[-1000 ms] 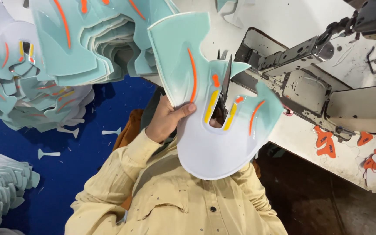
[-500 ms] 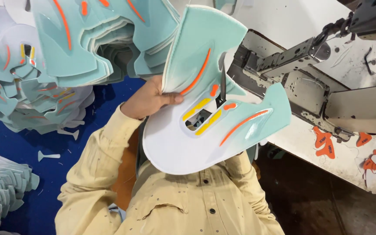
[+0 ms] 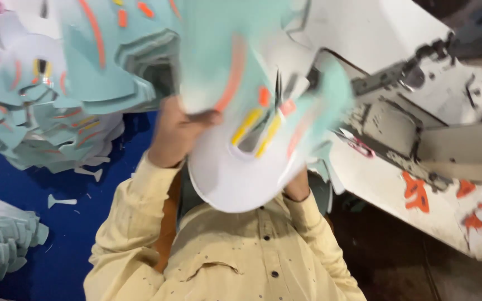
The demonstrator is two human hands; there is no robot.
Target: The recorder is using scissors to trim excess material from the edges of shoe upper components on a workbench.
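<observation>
Blue floor behind; blurred mint-white cutout (image 3: 235,161) hides right hand; left hand (image 3: 177,134) grips edge.

1 mint-and-white cut shoe-upper piece (image 3: 235,167) is held up. 2 stacks of like pieces show: 1 big stack (image 3: 68,83) at upper left, 1 pale stack (image 3: 1,245) at lower left. 2 small white offcuts (image 3: 61,201) lie on the blue surface (image 3: 73,245). 1 sewing machine (image 3: 419,139).

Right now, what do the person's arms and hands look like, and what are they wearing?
Both arms wear long pale yellow shirt sleeves with buttoned cuffs at the wrists. The left hand is bare: no glove, ring or watch visible. The right hand is mostly hidden; only its wrist shows.
</observation>
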